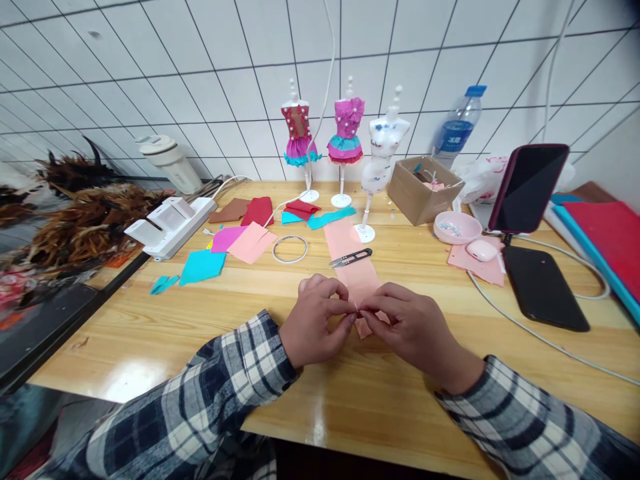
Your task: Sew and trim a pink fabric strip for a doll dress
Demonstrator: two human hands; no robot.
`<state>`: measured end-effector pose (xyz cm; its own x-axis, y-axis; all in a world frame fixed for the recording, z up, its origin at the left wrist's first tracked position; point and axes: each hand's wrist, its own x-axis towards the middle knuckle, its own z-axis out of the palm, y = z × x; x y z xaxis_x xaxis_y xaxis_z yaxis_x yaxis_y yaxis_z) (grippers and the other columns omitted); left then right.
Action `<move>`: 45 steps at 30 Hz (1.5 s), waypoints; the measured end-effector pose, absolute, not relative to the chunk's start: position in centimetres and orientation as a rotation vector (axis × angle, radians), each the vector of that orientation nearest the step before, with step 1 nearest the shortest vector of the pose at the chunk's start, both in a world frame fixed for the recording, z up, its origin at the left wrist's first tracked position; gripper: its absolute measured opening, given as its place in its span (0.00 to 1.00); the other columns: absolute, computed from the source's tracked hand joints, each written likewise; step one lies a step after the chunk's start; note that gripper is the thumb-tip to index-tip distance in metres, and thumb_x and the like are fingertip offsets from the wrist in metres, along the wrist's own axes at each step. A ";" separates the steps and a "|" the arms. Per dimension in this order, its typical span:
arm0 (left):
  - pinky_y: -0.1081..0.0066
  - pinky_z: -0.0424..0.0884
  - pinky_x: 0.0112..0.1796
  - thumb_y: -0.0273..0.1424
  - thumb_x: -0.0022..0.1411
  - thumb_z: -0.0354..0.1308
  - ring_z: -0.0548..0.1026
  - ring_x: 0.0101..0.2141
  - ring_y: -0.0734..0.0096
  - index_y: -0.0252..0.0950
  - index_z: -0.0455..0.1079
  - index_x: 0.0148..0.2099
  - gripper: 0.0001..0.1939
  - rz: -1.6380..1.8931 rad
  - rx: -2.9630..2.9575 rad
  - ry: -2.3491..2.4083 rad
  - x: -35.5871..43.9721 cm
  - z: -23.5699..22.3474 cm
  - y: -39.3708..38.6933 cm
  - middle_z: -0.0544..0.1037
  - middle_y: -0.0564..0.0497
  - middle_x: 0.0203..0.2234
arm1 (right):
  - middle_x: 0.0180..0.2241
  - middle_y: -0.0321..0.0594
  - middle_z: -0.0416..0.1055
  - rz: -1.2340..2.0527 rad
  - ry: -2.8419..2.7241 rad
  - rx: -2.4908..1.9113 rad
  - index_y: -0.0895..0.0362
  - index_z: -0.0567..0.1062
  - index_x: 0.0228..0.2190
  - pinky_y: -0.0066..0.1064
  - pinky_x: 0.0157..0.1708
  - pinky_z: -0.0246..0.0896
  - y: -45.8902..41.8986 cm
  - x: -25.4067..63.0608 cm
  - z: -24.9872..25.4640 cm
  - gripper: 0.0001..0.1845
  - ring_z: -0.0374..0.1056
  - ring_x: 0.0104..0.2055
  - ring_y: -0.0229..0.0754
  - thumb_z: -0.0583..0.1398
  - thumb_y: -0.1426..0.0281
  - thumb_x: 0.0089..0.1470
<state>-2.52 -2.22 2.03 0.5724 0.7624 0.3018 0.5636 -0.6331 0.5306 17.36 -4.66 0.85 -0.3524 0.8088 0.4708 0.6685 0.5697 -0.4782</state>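
My left hand [317,323] and my right hand [413,327] meet fingertip to fingertip over a long pink strip [345,233]. Both are closed in a pinch around something tiny with a whitish tip, too small to name. A pink end piece [363,329] shows just below the fingertips; whether they grip it I cannot tell. Black thread snips [355,257] lie across the strip, beyond my hands. Left of the strip rests a silver ring [290,249]. Blue, magenta, red, brown and light pink pieces [251,243] are scattered farther left.
At the back stand two dressed mini mannequins [299,133] and a bare patterned one [383,150]. A cardboard box [423,193], pink bowl [457,228], propped phone [530,187] and black slab [544,287] occupy the right. A white power strip [173,227] and brown feathers [95,230] lie left.
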 end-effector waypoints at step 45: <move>0.60 0.57 0.38 0.31 0.63 0.54 0.67 0.35 0.65 0.37 0.74 0.34 0.08 0.646 2.508 1.041 -2.5 2.1 -1.9 0.75 0.50 0.30 | 0.24 0.32 0.70 0.687 -1.837 -1.362 0.54 0.78 0.27 0.25 0.24 0.56 -4.8 16.3 1.0 0.04 0.60 0.23 0.33 0.62 0.74 0.50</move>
